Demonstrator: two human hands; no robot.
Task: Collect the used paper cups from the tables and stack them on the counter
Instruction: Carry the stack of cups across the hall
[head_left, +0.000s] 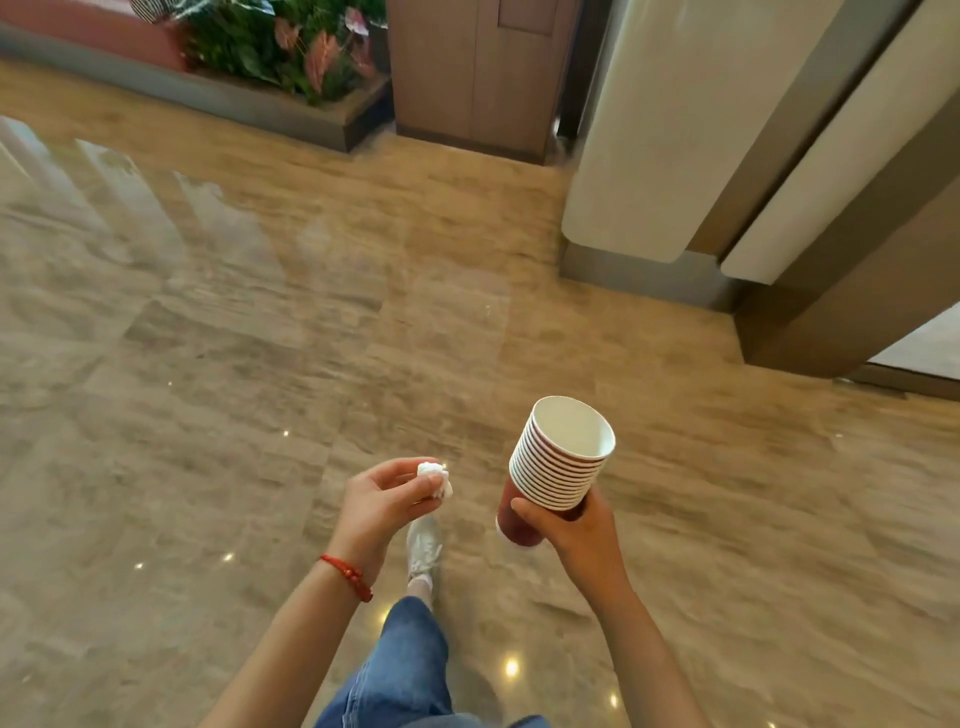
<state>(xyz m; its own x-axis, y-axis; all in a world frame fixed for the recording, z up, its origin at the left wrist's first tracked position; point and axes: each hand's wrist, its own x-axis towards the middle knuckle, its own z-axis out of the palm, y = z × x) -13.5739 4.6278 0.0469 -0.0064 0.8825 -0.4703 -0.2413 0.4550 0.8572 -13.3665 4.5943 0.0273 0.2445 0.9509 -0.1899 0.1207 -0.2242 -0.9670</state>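
Shiny brown stone floor (260, 338) with little bright light spots. On it, far left, a low planter box (291, 111) with green leaves and pink flowers. Just right of that, a brown wooden cabinet (467, 78). Near the middle, one pale shoe (425, 545) on the floor

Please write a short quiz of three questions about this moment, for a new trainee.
1. True or false: the right hand holds a nested stack of paper cups.
2. What does the left hand pinch? A) a spoon B) a crumpled white tissue C) a lid
3. Fill in: the person walks over a polished ____ floor, and no counter is in view.

Key: 1 true; 2 B; 3 stone
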